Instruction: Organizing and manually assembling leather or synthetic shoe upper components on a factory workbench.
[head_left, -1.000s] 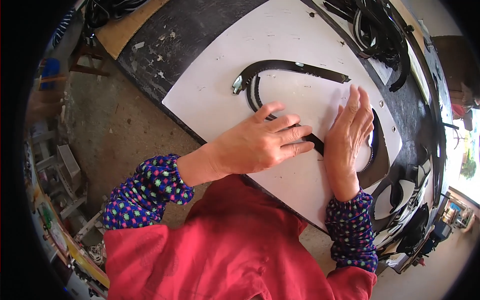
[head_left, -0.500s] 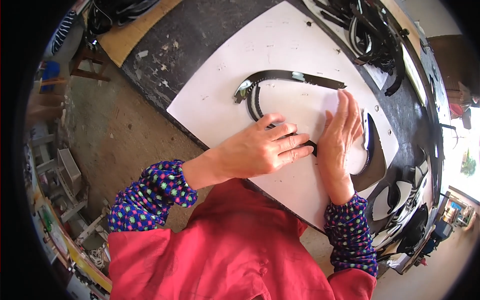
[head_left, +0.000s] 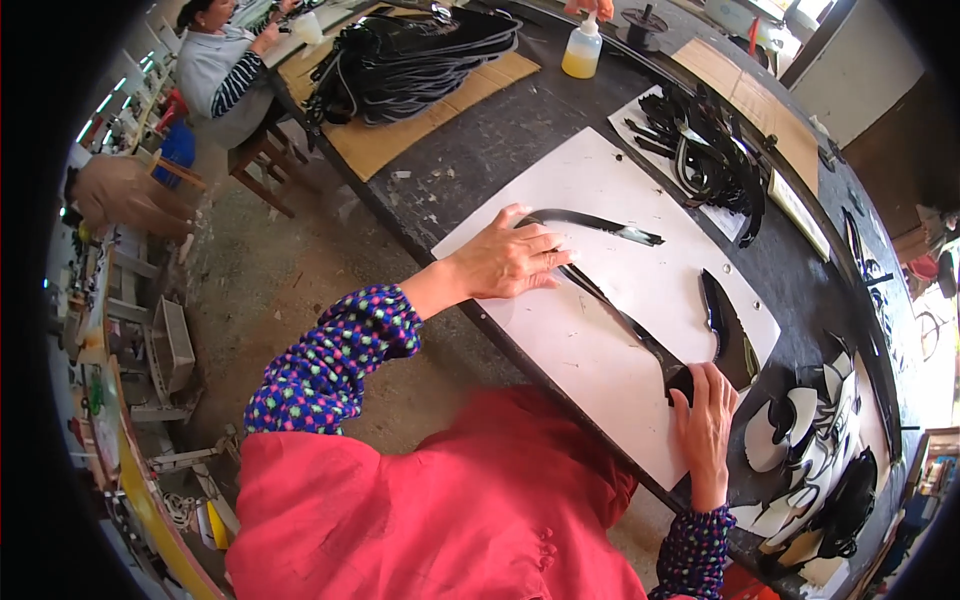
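Observation:
A long black curved strip lies across a white board, bending into a loop at its left end. My left hand rests over that bend, fingers stretched and spread, the fingertips touching the strip. Beneath them part of the bend is hidden. At the right end, my right hand lies with its fingers straight, over a dark wider part of the piece. A second black strip, with a pale patch near its end, lies beyond my left hand. Right of it is a pointed black piece.
Black and white cut pieces are heaped at the right. Black strips lie tangled beyond the board. A bundle of black strips sits on cardboard near a bottle of yellow liquid. Another person sits at far left.
My view has tilted up, bringing in the bottle and the other person. My left hand has moved to the strip's bend; my right hand has slid from its middle toward the right end.

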